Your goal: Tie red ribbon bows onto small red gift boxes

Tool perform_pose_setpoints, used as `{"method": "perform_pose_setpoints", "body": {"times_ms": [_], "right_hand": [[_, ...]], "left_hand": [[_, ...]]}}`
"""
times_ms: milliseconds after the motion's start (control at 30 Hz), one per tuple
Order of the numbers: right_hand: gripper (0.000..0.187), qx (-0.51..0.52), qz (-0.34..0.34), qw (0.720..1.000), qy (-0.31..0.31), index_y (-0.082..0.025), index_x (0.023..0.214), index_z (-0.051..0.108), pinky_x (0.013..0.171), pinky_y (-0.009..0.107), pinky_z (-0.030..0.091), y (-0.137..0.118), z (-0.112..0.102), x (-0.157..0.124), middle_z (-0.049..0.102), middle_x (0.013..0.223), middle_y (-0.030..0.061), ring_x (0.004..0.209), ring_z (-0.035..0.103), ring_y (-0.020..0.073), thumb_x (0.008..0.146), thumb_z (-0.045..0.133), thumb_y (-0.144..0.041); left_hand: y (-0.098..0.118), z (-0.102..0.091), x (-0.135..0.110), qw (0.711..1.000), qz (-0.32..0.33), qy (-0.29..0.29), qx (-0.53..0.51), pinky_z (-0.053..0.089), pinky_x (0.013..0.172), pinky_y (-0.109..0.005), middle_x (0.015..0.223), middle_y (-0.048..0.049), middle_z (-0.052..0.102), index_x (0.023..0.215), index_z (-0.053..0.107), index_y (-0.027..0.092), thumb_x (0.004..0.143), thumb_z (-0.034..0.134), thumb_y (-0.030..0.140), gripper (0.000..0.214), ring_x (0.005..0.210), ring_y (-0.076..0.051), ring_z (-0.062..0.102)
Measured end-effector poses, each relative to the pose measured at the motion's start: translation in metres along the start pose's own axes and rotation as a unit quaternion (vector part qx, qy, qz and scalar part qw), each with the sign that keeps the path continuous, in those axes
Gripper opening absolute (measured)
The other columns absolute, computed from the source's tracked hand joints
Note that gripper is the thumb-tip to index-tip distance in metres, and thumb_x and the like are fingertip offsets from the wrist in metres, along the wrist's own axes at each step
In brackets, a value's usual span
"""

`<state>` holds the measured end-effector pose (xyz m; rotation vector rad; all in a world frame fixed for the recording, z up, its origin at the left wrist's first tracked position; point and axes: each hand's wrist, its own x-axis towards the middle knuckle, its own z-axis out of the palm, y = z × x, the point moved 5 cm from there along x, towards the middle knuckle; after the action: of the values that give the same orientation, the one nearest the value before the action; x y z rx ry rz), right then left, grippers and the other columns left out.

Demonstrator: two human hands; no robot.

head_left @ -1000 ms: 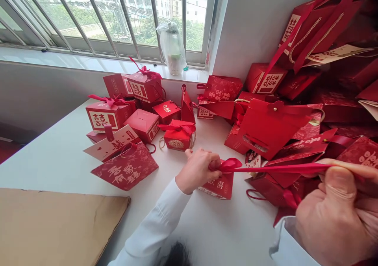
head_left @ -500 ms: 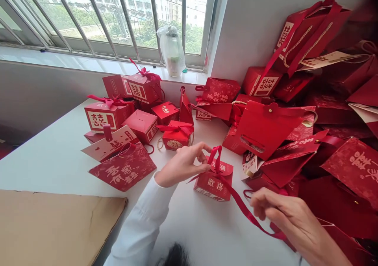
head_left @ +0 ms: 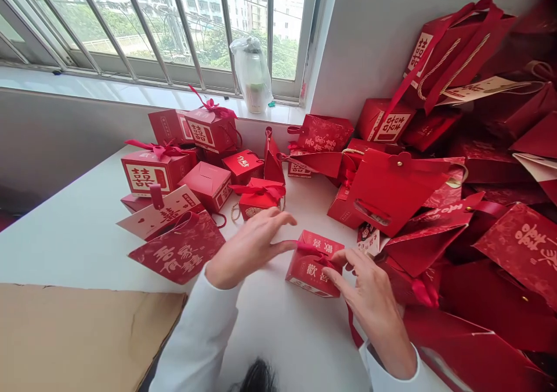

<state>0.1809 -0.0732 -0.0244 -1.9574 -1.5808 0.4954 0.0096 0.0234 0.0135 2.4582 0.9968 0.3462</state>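
Observation:
A small red gift box (head_left: 311,282) with white characters sits on the white table in front of me, with a dark red ribbon (head_left: 315,253) knotted across its top. My left hand (head_left: 256,244) is at the box's left side, fingers spread, its thumb tip at the ribbon's left end. At the right of the knot, my right hand (head_left: 368,290) pinches the ribbon between thumb and fingers. A loose ribbon tail hangs below the right hand toward the table. The right fingertips partly cover the box's front characters.
Several red gift boxes (head_left: 204,186) and a red gift bag (head_left: 180,250) stand at the left and back. A large heap of red bags (head_left: 394,189) fills the right. Cardboard (head_left: 87,328) lies front left. A wrapped cup (head_left: 255,82) stands on the windowsill.
My right hand has moved left from the long ribbon tail to the knot. My left hand has let go of the ribbon and spread its fingers. The upright loop now lies lower.

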Motion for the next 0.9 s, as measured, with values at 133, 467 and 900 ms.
{"method": "perform_pose_setpoints", "body": {"times_ms": [133,467,900], "right_hand": [[0.009,0.014,0.01,1.0,0.0,-0.023,0.079,0.058,0.067,0.027,0.039,-0.001,0.002,-0.002,0.063,0.082,0.0,0.076,0.057,0.0182,0.086,0.053,-0.026],[0.016,0.072,0.05,0.995,0.038,-0.024,0.087,0.058,0.058,0.024,0.039,0.0,-0.003,0.001,0.066,0.08,-0.0013,0.068,0.059,0.0158,0.088,0.047,-0.036],[0.045,0.06,0.106,0.992,-0.036,-0.022,0.113,0.053,0.047,0.025,0.035,-0.001,0.003,-0.003,0.057,0.054,-0.0024,0.047,0.053,0.0182,0.087,0.038,-0.057]], "left_hand": [[0.029,0.03,0.024,0.993,0.103,-0.047,-0.01,0.043,0.08,-0.027,0.094,-0.0048,0.057,0.091,0.061,0.019,0.088,0.051,0.017,0.011,0.093,-0.018,0.051],[0.026,0.027,0.027,0.991,0.126,-0.054,-0.006,0.037,0.064,-0.02,0.078,0.0002,0.054,0.076,0.053,0.017,0.08,0.047,0.004,0.015,0.071,-0.011,0.049],[0.02,0.028,0.024,0.994,0.08,-0.054,0.045,0.038,0.062,-0.024,0.085,-0.0018,0.057,0.091,0.052,0.018,0.08,0.041,0.003,0.021,0.068,-0.013,0.052]]}}
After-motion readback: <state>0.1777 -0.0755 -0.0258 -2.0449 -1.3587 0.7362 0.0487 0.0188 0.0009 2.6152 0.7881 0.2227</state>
